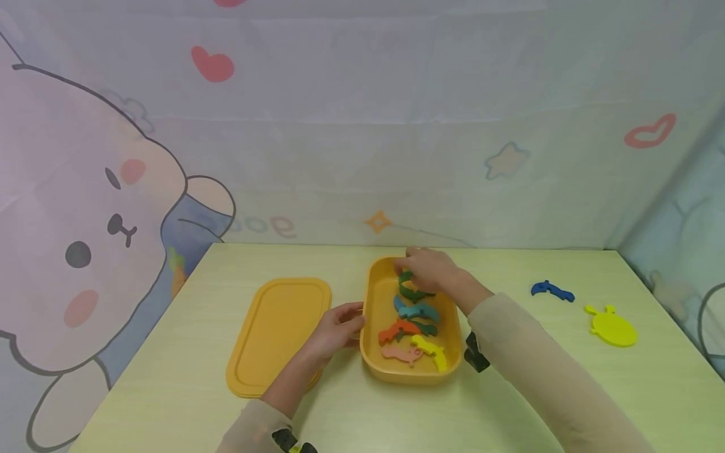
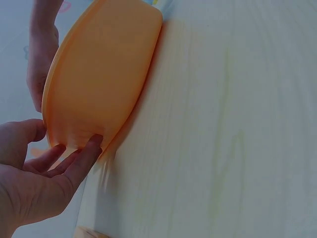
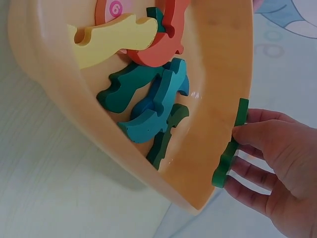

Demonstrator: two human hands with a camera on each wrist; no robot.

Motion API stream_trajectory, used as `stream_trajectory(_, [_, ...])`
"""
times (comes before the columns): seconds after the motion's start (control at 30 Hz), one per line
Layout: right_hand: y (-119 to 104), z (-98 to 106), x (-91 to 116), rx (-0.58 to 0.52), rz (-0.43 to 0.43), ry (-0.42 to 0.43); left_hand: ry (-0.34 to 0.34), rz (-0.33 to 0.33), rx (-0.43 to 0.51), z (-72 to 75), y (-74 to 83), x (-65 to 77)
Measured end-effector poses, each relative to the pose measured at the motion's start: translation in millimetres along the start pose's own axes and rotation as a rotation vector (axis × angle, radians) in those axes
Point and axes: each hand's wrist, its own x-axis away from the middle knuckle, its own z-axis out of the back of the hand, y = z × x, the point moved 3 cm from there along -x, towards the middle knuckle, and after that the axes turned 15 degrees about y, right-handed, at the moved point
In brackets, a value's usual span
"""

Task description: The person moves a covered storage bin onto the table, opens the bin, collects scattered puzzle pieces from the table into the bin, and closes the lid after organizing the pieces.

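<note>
A yellow-orange plastic box (image 1: 370, 371) stands on the table, holding several wavy, crescent-like toy pieces. Among them are an orange-red piece (image 1: 398, 330), a yellow piece (image 1: 430, 349), a pink piece (image 1: 402, 355) and a light blue piece (image 1: 420, 311). My right hand (image 1: 427, 267) is over the far end of the box. Its thumb and fingers pinch a green toy piece (image 3: 230, 153), seen edge-on close to the box wall in the right wrist view. On the box's left side, my left hand (image 1: 338, 327) rests its extended fingertips (image 2: 94, 141) against the outer wall, thumb by the rim.
Left of the box lies a flat yellow-orange lid (image 1: 277, 333), partly behind the left forearm. Off to the right are a dark blue toy piece (image 1: 552, 290) and a bright yellow turtle-like piece (image 1: 614, 328). A printed curtain (image 1: 351, 157) hangs behind the table.
</note>
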Motion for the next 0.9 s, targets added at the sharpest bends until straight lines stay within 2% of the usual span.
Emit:
stream_trajectory(0.4, [3.9, -0.9, 1.9, -0.013, -0.007, 0.035, -0.005, -0.004, -0.001, 0.2, 2.5, 1.8])
stream_trajectory(0.9, [11.1, 10.1, 14.4, -0.037, -0.006, 0.056, -0.014, 0.012, 0.018, -0.4, 1.3, 3.4])
